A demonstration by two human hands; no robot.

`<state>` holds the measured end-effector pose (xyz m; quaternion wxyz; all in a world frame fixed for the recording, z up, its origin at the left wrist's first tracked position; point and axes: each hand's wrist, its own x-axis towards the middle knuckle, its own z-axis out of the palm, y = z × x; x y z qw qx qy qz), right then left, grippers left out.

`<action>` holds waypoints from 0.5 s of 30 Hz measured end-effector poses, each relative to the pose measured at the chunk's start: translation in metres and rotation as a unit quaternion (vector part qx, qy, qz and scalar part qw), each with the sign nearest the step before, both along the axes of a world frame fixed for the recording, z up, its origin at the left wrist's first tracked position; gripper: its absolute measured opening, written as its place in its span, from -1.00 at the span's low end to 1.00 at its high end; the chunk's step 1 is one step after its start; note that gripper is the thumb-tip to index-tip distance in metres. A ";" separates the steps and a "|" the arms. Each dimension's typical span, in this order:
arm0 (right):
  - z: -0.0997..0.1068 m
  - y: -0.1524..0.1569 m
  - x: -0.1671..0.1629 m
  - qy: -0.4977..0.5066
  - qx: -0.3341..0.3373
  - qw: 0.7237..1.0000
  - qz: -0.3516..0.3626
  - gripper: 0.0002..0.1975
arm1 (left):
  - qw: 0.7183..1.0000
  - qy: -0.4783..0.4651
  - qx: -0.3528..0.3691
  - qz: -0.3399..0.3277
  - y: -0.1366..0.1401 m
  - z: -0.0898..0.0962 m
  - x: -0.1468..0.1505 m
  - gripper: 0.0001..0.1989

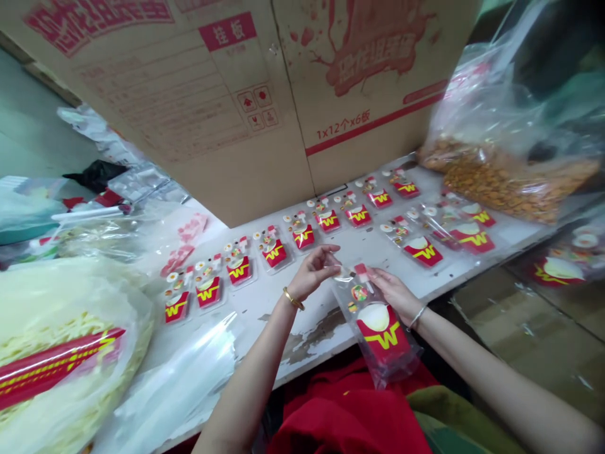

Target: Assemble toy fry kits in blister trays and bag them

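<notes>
In front of my lap is a clear plastic bag (385, 343) with a red, yellow-lettered carton piece, a white piece and small food-shaped pieces inside. My left hand (314, 272), with a gold bracelet at the wrist, pinches its upper left corner. My right hand (393, 291) grips the bag's upper right side, thumb near a small red piece. The bag hangs tilted over the table's front edge. Beyond my left hand, a row of similar small packs (275, 251) lies on the white table (269, 309).
A big cardboard box (236, 170) stands behind the row. At left are a round basket of pale strips (137, 353) with a red sheet on top, and clear empty bags (189, 372). More packs (422, 250) and a bag of orange-brown pieces (501, 183) lie right.
</notes>
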<state>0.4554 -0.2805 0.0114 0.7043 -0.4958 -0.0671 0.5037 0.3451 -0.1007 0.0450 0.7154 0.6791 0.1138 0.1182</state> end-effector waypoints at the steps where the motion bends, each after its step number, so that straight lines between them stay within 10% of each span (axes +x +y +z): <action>1: 0.001 0.000 0.001 0.007 0.002 1.000 -0.005 -0.67 | 1.000 -0.003 0.019 0.007 -0.003 -0.001 0.000 -0.52; 15: 0.023 -0.012 0.065 -0.182 -0.057 0.982 0.011 -0.54 | 0.973 -0.053 0.214 0.064 -0.025 0.006 0.023 -0.28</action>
